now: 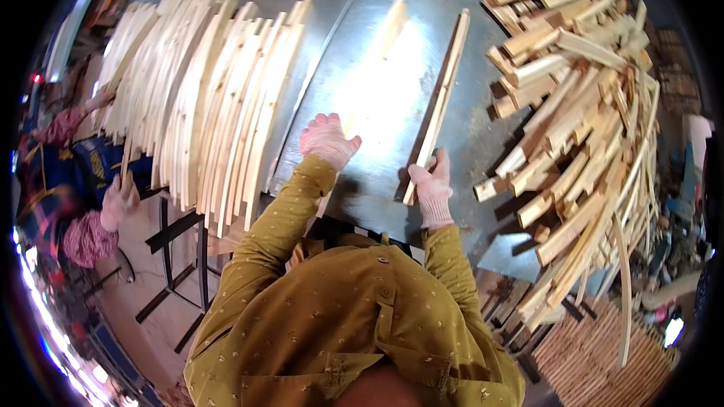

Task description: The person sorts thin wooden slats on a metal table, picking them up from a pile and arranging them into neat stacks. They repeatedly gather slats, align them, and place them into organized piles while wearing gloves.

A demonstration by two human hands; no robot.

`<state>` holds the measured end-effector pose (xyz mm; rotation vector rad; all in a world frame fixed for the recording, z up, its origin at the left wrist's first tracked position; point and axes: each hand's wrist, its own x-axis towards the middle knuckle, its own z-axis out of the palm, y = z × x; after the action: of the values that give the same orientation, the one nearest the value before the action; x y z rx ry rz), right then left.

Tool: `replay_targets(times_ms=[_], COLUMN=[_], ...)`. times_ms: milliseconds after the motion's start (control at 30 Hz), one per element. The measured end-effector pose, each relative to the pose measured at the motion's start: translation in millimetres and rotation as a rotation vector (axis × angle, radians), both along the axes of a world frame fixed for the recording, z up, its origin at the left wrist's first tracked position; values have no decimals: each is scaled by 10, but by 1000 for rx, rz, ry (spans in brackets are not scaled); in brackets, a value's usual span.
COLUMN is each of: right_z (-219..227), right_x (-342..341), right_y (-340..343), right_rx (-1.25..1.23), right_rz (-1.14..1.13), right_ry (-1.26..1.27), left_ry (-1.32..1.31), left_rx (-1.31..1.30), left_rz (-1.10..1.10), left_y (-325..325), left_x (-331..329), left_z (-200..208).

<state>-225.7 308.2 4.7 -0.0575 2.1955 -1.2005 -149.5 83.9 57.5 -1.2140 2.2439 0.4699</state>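
Observation:
My right hand (pixel 432 188), in a light knit glove, closes around the near end of a long wooden strip (pixel 446 87). That strip points away from me over the metal table (pixel 471 143), its far end toward the back. My left hand (pixel 329 141), gloved too, has its fingers spread with the thumb out to the right. Beside it, bright glare washes out a second pale wooden strip (pixel 394 24), whose far part still shows. Whether my left palm touches this strip, I cannot tell.
Left of a seam, wooden strips (pixel 237 105) lie side by side in a wide row. A heap of jumbled wooden pieces (pixel 573 120) covers the right side. At far left, a co-worker's gloved hand (pixel 119 200) is at the row. Stacked wood (pixel 603 354) sits low at right.

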Motion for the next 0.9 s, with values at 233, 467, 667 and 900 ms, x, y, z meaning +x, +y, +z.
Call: replay_targets(times_ms=[233,467,667,900], right_z=[659,732,318,-96], right_x=[356,559,317,243], right_y=[-408,-721,-466,-230], right_rx=[-680,-544,-384,-262], right_rz=[70,650,339,213], right_ry=[-70,632,427,302], left_ry=[842,1289,760,112], left_rx=[64,231,-319,-504], left_rz=[138,412,574,570], left_y=[186,-209,-1936,-3783], left_x=[322,487,1776,3082], left_z=[-187,399,768,379])
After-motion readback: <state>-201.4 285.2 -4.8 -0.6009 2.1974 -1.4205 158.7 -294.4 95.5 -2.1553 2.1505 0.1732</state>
